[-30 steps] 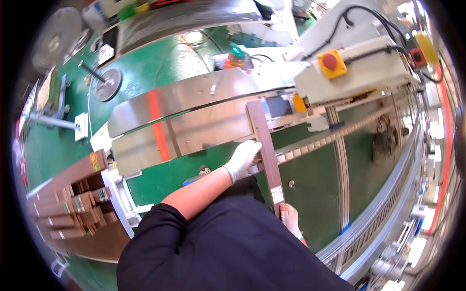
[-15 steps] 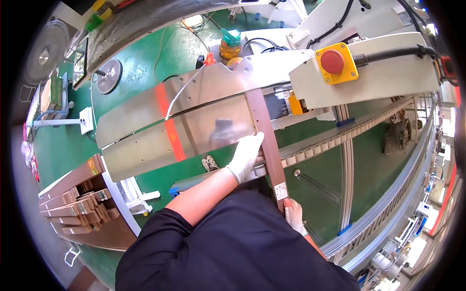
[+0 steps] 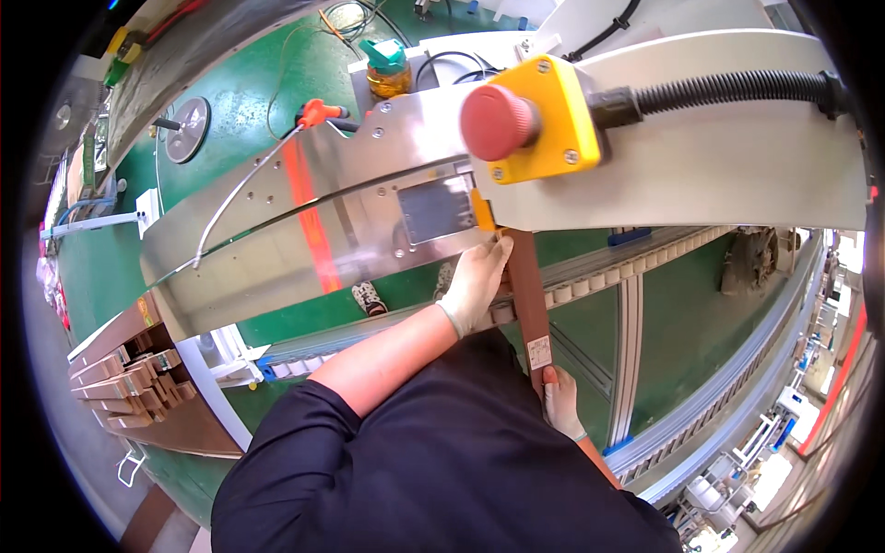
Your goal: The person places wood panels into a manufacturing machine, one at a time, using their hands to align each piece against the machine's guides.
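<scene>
Stretched forward, a gloved left hand (image 3: 477, 284) grips a flat, narrow brown bar (image 3: 530, 300) near a shiny metal plate (image 3: 244, 269); the right hand (image 3: 560, 403), closer in, clasps the bar's near end.

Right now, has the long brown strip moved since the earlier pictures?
Yes, rightward: in the earlier pictures the long brown strip lay left of the small fixed yellow block; now it shows on the block's right.

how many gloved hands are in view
2: the left hand at the brown bar's far part, the right hand holding its near end, by the white label.
</scene>
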The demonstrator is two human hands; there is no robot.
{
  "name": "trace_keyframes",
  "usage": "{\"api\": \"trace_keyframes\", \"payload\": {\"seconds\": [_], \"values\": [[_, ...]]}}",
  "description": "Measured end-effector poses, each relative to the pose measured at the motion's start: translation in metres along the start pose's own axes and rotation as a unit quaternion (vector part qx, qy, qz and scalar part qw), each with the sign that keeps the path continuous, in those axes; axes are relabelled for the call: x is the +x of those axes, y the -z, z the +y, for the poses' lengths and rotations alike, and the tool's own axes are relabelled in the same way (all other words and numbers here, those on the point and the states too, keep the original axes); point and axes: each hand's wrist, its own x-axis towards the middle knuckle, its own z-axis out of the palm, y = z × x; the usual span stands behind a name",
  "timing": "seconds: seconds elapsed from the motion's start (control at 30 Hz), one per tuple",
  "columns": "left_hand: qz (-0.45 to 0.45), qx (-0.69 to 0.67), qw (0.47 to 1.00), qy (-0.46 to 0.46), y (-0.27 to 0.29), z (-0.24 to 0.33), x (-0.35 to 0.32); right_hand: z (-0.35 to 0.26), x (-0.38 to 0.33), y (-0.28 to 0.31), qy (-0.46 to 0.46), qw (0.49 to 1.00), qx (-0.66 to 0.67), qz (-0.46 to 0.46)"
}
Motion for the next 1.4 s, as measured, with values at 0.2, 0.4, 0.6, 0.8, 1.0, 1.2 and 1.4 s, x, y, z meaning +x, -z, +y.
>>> {"api": "trace_keyframes", "payload": {"seconds": [0.2, 0.4, 0.6, 0.8, 1.0, 1.2, 1.4], "values": [[-0.051, -0.234, 0.964, 0.115, -0.067, 0.006, 0.032, 0.048, 0.032, 0.057, -0.045, 0.997, 0.056, -0.014], [-0.042, -0.173, 0.98, 0.093, -0.129, -0.013, 0.079, 0.064, 0.064, 0.104, -0.05, 0.987, 0.155, -0.001], [-0.114, -0.045, 0.992, 0.015, -0.178, -0.01, 0.119, 0.066, 0.089, 0.161, -0.038, 0.992, 0.102, 0.058], [-0.275, 0.352, 0.87, -0.21, -0.133, -0.001, 0.112, 0.039, 0.132, 0.202, -0.087, 0.967, -0.077, 0.229], [-0.305, 0.445, 0.842, -0.01, -0.014, 0.007, -0.026, -0.038, 0.162, 0.125, 0.24, 0.873, -0.168, 0.39], [-0.097, 0.564, 0.82, -0.003, 0.17, -0.006, -0.155, -0.166, 0.114, -0.055, 0.408, 0.876, -0.254, -0.033], [0.103, 0.547, 0.818, 0.144, 0.295, -0.015, -0.245, -0.169, 0.089, -0.156, 0.538, 0.79, -0.275, -0.104]]}}
